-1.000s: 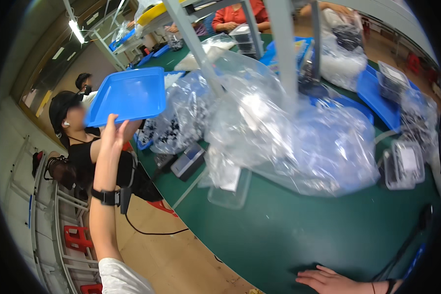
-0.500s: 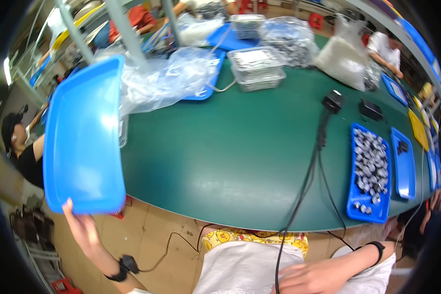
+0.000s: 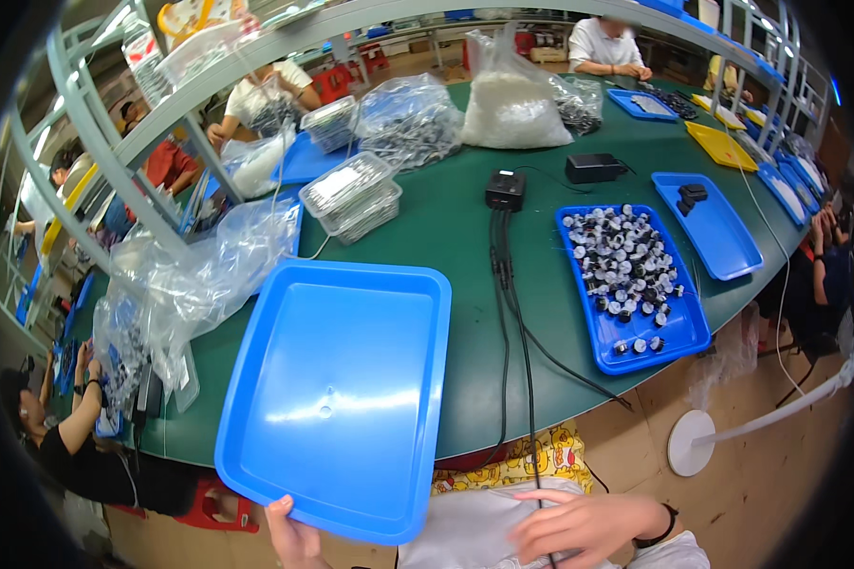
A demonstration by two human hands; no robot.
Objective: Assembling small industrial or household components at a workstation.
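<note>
My left hand [image 3: 294, 536] grips the near edge of a large empty blue plastic tray [image 3: 342, 389], which lies partly over the green table [image 3: 446, 228] and juts past its front edge. My right hand [image 3: 588, 526] rests against my white shirt below the table edge, fingers curled around a black cable [image 3: 517, 313] that runs up to a small black box [image 3: 506, 190]. To the right lies a blue tray of small black and white round parts [image 3: 628, 275].
Another blue tray [image 3: 707, 223] with two black parts lies far right. Clear plastic bags [image 3: 190, 284], stacked clear containers [image 3: 351, 194] and a big white bag [image 3: 512, 100] crowd the left and back. A metal rack frame [image 3: 114, 152] arches overhead. Other people sit around; one at lower left [image 3: 76, 446].
The blue tray came down from being held upright at my left and now lies flat at the table's front edge. My view has swung to the right along the table.
</note>
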